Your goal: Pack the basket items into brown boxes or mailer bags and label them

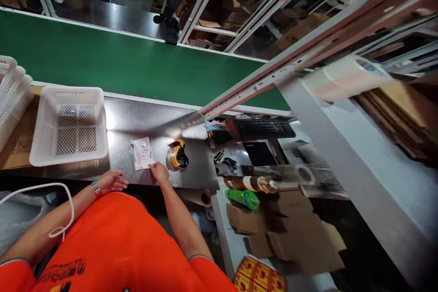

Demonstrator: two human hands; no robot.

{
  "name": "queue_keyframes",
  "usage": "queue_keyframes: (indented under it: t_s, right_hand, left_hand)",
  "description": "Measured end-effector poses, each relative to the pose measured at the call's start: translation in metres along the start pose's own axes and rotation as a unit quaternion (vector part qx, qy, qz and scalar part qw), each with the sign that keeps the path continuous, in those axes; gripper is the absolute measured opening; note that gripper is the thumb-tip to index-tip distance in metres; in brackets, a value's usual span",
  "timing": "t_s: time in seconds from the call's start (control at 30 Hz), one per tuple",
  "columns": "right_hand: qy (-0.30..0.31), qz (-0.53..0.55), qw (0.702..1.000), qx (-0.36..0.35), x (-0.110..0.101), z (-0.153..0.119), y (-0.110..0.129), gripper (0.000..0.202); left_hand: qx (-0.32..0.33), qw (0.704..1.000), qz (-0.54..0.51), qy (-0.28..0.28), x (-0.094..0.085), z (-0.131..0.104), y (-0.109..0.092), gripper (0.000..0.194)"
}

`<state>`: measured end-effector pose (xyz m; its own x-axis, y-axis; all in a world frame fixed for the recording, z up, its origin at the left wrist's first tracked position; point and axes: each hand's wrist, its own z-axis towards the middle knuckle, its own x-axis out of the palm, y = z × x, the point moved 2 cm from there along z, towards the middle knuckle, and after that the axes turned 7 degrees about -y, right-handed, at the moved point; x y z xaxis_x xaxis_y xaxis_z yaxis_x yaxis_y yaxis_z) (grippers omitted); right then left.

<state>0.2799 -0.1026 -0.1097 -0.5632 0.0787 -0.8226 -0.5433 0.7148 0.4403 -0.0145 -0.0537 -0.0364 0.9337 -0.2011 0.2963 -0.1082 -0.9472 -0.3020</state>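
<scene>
On the metal table (123, 123) lies a small clear packet with a white printed label (145, 155). My right hand (159, 172) pinches the lower right corner of this packet. Palm up, my left hand (111, 181) rests near the table's front edge, its fingers apart and nothing in them. A yellow and black tape dispenser (178, 155) with a roll of tape sits just right of the packet. To the left stands a white perforated basket (72, 159) with a small blue item at its far side.
A green conveyor belt (143, 70) runs behind the table. Stacked white baskets (15, 100) stand far left. On the right are a slanted metal post, a black keyboard (265, 128), a green roll (242, 199), flattened cardboard (294, 232) and a white shelf.
</scene>
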Motion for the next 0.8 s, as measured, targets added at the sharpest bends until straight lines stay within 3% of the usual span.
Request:
queue_keyframes:
  t_s: [0.1,0.2,0.33,0.4,0.57,0.8]
  right_hand:
    - [-0.018,-0.034,0.999,-0.018,-0.007,0.001,0.001,0.026]
    - [-0.040,-0.027,0.994,-0.100,-0.008,0.004,0.012,0.037]
    - [-0.037,0.038,0.959,-0.278,0.019,0.014,0.035,0.057]
    - [-0.027,0.051,0.941,-0.333,0.040,0.019,0.040,0.068]
    - [-0.037,0.018,0.935,-0.352,0.077,0.030,0.030,0.067]
    - [0.013,0.044,0.929,-0.366,0.072,0.034,0.019,0.069]
  left_hand:
    - [0.032,0.999,0.018,0.000,-0.007,0.002,-0.004,0.025]
    - [0.066,0.997,0.033,-0.010,-0.012,0.003,-0.007,0.028]
    - [0.094,0.994,0.039,-0.036,-0.016,0.003,-0.006,0.027]
    - [0.104,0.993,0.024,-0.058,-0.017,0.003,-0.003,0.024]
    - [0.106,0.987,-0.030,-0.119,-0.018,0.004,0.012,0.023]
    - [0.116,0.981,-0.066,-0.140,-0.002,0.022,0.029,0.038]
